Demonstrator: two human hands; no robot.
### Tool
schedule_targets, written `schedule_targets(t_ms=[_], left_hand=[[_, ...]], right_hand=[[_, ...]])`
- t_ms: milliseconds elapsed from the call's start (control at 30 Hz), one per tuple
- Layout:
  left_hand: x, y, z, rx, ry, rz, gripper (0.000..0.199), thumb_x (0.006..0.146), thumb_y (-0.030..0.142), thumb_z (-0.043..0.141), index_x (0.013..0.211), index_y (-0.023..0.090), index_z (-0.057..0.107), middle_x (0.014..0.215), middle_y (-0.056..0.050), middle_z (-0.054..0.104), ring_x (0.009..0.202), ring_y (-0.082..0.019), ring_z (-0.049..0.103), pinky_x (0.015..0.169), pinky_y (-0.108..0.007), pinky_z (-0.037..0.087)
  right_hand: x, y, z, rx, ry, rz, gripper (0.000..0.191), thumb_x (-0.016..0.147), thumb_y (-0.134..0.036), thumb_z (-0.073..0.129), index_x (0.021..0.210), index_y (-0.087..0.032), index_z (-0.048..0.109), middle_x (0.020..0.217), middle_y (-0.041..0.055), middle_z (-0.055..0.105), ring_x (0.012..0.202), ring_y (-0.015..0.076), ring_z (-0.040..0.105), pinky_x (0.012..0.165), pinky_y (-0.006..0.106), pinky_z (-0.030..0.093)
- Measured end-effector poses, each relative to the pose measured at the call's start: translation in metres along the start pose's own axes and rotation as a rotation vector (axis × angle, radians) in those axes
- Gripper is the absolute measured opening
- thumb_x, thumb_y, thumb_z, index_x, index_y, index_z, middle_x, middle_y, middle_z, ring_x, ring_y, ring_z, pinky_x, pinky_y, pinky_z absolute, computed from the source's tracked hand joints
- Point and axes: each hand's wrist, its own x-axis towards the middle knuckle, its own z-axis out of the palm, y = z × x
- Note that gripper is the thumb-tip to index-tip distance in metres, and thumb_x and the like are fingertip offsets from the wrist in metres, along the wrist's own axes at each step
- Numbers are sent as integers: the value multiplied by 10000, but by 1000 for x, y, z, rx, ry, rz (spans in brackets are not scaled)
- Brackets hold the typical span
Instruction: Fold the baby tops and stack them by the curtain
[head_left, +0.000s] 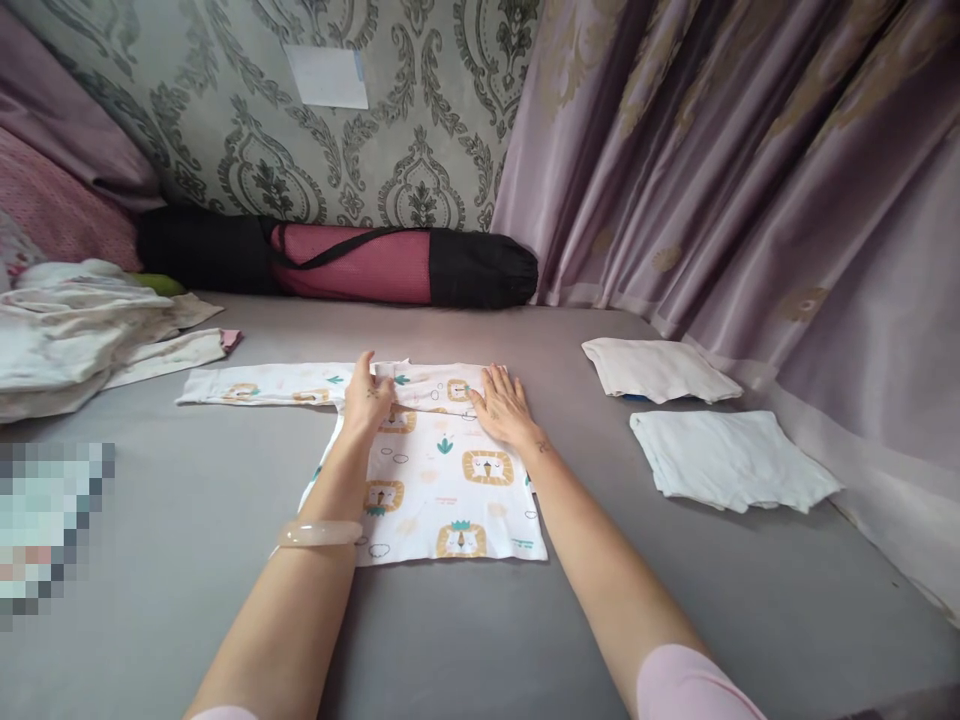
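Observation:
A white child's long-sleeved top [442, 470] with lion prints lies spread on the grey bed surface. One sleeve stretches out to the left, while the other is folded across the upper part of the body. My left hand [367, 398], with a pale bangle on its wrist, is at the left shoulder of the top. Its thumb and forefinger close on the cloth there; the other fingers are mostly hidden. Flat on the folded sleeve at the upper right rests my right hand [504, 408], its fingers stretched out.
Two folded white cloth items, one farther back [660, 370] and one nearer [731, 458], lie at the right. Loose clothes [67, 335] are heaped at the left. A rolled mat in a black and red bag [352, 265] lies along the wall. Purple curtains [675, 150] hang at the right.

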Motion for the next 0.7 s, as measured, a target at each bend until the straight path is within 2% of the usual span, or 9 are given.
schedule_targets(t_ms=[67,167,300,433,600,700], left_hand=[[-1,1,-2,81,2,41,653,796,178,507,1445,208,441,878,-64,659,846,-246,652,862,-367,498],[-1,1,-2,170,-23,96,593,772,105,472,1352,190,562,1000,-101,656,938,-247,645,934,-353,467],[0,-2,3,315,-52,150,443,777,95,442,1134,146,701,1024,-145,636,970,-267,627,929,-352,470],[4,-8,6,420,-37,186,408,758,116,458,1071,117,720,973,-164,625,979,-290,611,924,-364,470],[6,-10,3,395,-93,162,400,716,134,500,1045,150,725,962,-144,619,1024,-297,595,922,-365,472],[5,-6,-5,338,-102,85,421,763,156,482,1124,135,699,1073,-174,618,1113,-315,577,958,-380,454]], right_hand=[[1,1,1,-20,-11,4,716,1017,-527,145,1575,-80,174,1651,115,61,1524,235,5,1213,448,-9],[3,0,2,-36,-9,5,709,1018,-520,145,1574,-82,181,1651,110,72,1523,236,17,1211,460,-8],[3,0,7,-45,24,44,731,1015,-521,138,1569,-44,168,1648,130,68,1522,247,26,1209,478,-4],[3,0,7,-69,34,69,748,1012,-521,147,1564,-18,156,1646,146,62,1521,252,26,1211,467,13],[4,-10,-3,-126,-56,119,729,1013,-496,164,1567,-23,142,1645,153,52,1522,261,23,1209,480,-13],[2,-24,-4,-111,-68,85,732,1012,-504,150,1572,-33,124,1646,152,40,1522,257,8,1209,475,-32]])
